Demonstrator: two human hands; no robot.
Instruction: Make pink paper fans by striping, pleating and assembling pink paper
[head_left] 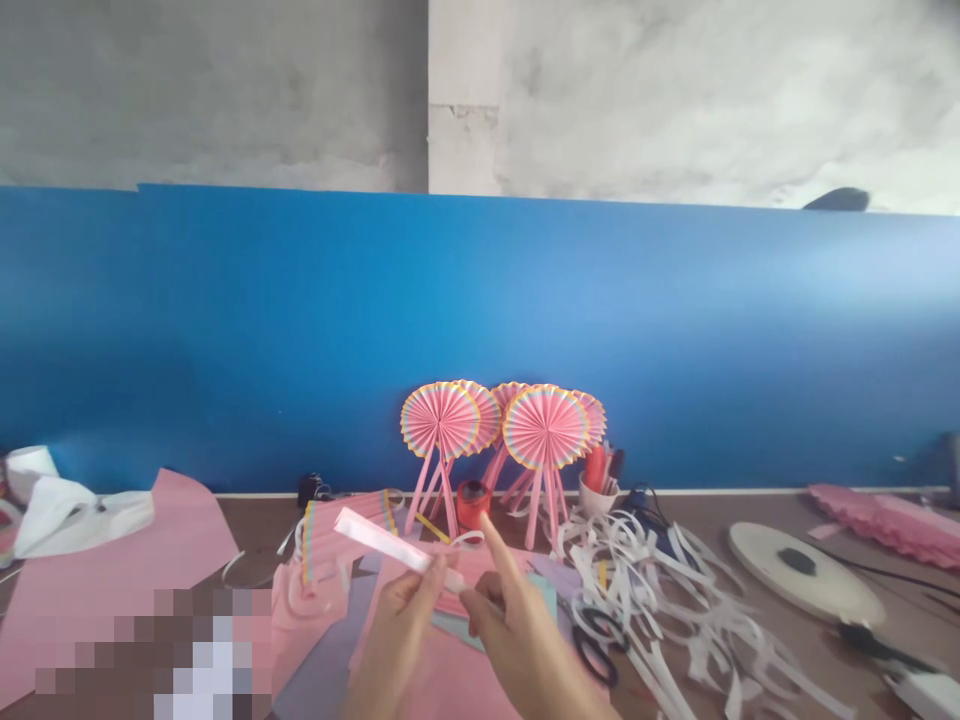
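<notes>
A narrow pale pink-and-white folded paper strip slants up to the left in front of me. My left hand pinches it between thumb and fingers near its lower part. At the strip's lower right end, my right hand holds it with the thumb against bent fingers, while the index finger points upward. Under both hands lie pink paper sheets, with lilac and mint paper partly covered. A pleated pink paper piece with a rainbow edge lies to the left of the strip.
Several pink pleated paper fans stand against the blue partition. A red tape roll and a pen cup are nearby. Right are black-handled scissors, tangled white paper strips and an oval cream device with a cord.
</notes>
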